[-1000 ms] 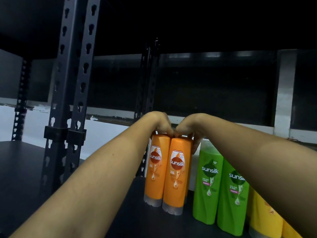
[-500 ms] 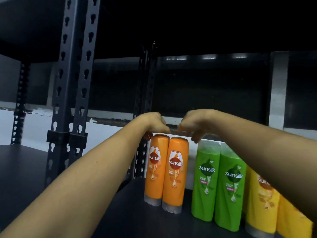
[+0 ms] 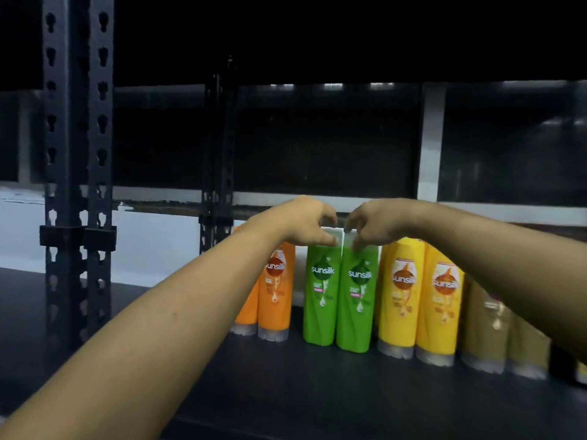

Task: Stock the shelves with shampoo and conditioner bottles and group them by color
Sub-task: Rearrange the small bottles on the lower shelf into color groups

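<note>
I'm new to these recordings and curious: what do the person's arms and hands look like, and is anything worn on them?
The left forearm and right forearm are bare, no sleeves in view. The left hand and right hand wear no gloves, and I see no watch, ring or bracelet, though the picture is dim.

Left hand (image 3: 301, 224), right hand (image 3: 379, 224) bare; forearms (image 3: 190, 312) bare along visible length

Finish record, positions taken from the 2 green bottles (image 3: 338, 300): green body, white at the top, white lettering over a dark green motif. Left of them, 2 orange bottles (image 3: 275, 293), red roundel, translucent grey at the foot. Right of them, 2 yellow bottles (image 3: 419, 300), red-orange roundel; further right, dull tan bottles (image 3: 489, 325). Beneath, shelf board (image 3: 286, 395) black. Far left, uprights (image 3: 77, 128) dark grey, repeating keyhole punch pattern
</note>
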`<action>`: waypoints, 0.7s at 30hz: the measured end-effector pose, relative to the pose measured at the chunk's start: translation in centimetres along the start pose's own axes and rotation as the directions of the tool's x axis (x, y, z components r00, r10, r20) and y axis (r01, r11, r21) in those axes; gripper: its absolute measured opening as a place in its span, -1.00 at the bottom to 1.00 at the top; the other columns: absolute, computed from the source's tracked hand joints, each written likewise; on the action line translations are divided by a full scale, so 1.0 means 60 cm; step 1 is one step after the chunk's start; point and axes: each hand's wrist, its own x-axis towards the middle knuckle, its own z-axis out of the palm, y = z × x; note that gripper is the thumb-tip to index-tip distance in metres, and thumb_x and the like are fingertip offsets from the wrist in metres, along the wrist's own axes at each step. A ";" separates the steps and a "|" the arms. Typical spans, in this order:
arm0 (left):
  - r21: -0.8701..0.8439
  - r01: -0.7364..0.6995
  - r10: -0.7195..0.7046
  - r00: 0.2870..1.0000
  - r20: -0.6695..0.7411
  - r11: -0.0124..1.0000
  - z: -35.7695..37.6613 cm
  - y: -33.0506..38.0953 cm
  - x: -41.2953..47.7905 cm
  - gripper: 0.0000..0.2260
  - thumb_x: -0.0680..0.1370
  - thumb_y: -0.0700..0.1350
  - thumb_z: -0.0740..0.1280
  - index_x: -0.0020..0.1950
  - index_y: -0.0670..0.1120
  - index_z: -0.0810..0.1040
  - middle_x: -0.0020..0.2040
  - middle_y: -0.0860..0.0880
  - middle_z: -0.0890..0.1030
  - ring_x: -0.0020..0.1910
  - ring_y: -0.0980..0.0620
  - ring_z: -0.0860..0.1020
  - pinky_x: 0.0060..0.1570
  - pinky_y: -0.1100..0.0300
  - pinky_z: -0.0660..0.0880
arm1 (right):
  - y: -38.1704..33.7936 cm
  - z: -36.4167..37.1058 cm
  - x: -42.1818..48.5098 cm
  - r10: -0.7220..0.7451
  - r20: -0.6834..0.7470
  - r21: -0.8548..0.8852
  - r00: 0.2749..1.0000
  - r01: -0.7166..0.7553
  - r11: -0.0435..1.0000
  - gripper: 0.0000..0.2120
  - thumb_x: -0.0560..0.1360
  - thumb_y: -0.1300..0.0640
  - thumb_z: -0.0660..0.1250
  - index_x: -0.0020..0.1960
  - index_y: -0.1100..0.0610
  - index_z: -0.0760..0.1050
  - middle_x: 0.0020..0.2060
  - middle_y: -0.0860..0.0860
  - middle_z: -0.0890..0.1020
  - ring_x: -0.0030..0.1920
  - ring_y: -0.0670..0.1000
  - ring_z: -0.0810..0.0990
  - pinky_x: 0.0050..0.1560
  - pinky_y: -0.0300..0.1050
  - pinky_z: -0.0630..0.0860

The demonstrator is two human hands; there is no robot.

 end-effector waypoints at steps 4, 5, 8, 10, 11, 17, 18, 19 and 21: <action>0.015 0.031 -0.031 0.999 -0.010 0.999 0.027 0.023 0.007 -0.50 0.52 0.15 0.49 0.39 -0.03 0.53 0.28 -0.08 0.60 0.21 -0.10 0.55 -0.03 0.15 0.35 | -0.001 0.030 0.001 0.016 -0.108 0.022 0.994 -0.014 1.000 -0.49 0.49 0.01 0.46 0.42 0.00 0.50 0.26 0.02 0.61 0.21 0.07 0.58 0.13 -0.10 0.51; 0.014 0.043 -0.042 0.999 -0.032 0.999 0.032 0.026 0.007 -0.48 0.52 0.15 0.50 0.39 -0.03 0.51 0.29 -0.09 0.60 0.23 -0.11 0.54 -0.03 0.15 0.36 | -0.002 0.033 0.003 0.016 -0.120 0.023 0.993 -0.014 1.000 -0.49 0.47 0.01 0.47 0.41 0.00 0.51 0.24 0.02 0.62 0.20 0.07 0.59 0.14 -0.09 0.53; -0.001 0.079 -0.079 0.992 -0.096 0.997 0.045 0.030 0.006 -0.48 0.50 0.13 0.51 0.39 -0.02 0.50 0.29 -0.11 0.57 0.28 -0.14 0.52 0.04 0.11 0.38 | -0.002 0.037 0.007 0.021 -0.137 0.055 0.990 -0.014 0.998 -0.51 0.45 0.02 0.48 0.37 0.00 0.54 0.20 0.01 0.65 0.16 0.08 0.61 0.16 -0.03 0.58; -0.009 0.088 -0.088 0.988 -0.127 0.996 0.049 0.032 0.003 -0.51 0.51 0.11 0.51 0.38 -0.01 0.51 0.27 -0.10 0.58 0.28 -0.14 0.52 0.04 0.11 0.39 | 0.000 0.035 0.007 0.026 -0.144 0.095 0.989 -0.012 0.995 -0.54 0.44 0.03 0.48 0.33 0.02 0.57 0.15 0.03 0.66 0.11 0.08 0.63 0.13 0.00 0.61; -0.014 0.091 -0.092 0.986 -0.136 0.996 0.050 0.032 0.002 -0.52 0.51 0.10 0.51 0.37 -0.01 0.51 0.27 -0.10 0.58 0.27 -0.14 0.52 0.03 0.11 0.38 | 0.001 0.034 0.008 0.030 -0.146 0.113 0.989 -0.013 0.994 -0.55 0.45 0.03 0.49 0.32 0.03 0.58 0.15 0.03 0.66 0.11 0.08 0.63 0.13 0.00 0.61; -0.038 0.098 -0.102 0.985 -0.139 0.994 0.049 0.027 -0.006 -0.53 0.51 0.10 0.50 0.37 -0.01 0.51 0.26 -0.11 0.55 0.21 -0.12 0.53 0.00 0.11 0.42 | 0.010 0.033 0.014 0.015 -0.126 0.187 0.992 0.009 0.982 -0.64 0.49 0.04 0.48 0.27 0.06 0.59 0.19 0.07 0.63 0.10 0.12 0.63 0.07 0.03 0.65; -0.033 0.092 -0.096 0.985 -0.143 0.995 0.049 0.027 -0.007 -0.53 0.52 0.10 0.50 0.37 -0.01 0.51 0.26 -0.11 0.55 0.20 -0.12 0.53 0.00 0.12 0.42 | 0.010 0.032 0.014 0.011 -0.118 0.200 0.993 0.012 0.980 -0.64 0.50 0.05 0.48 0.27 0.07 0.58 0.20 0.08 0.62 0.10 0.13 0.63 0.06 0.03 0.66; -0.024 0.085 -0.088 0.985 -0.146 0.996 0.049 0.027 -0.008 -0.54 0.52 0.10 0.50 0.37 -0.02 0.51 0.25 -0.11 0.55 0.19 -0.11 0.53 -0.01 0.12 0.42 | 0.010 0.030 0.012 0.011 -0.110 0.208 0.994 0.012 0.978 -0.66 0.51 0.06 0.47 0.27 0.08 0.58 0.20 0.09 0.61 0.10 0.13 0.63 0.06 0.04 0.67; -0.005 0.074 -0.074 0.985 -0.154 0.997 0.049 0.027 -0.010 -0.54 0.52 0.11 0.49 0.35 -0.02 0.52 0.23 -0.10 0.56 0.19 -0.11 0.53 -0.03 0.12 0.40 | 0.011 0.027 0.012 0.006 -0.104 0.215 0.995 0.017 0.977 -0.68 0.52 0.06 0.46 0.25 0.09 0.58 0.19 0.09 0.61 0.09 0.14 0.62 0.05 0.05 0.67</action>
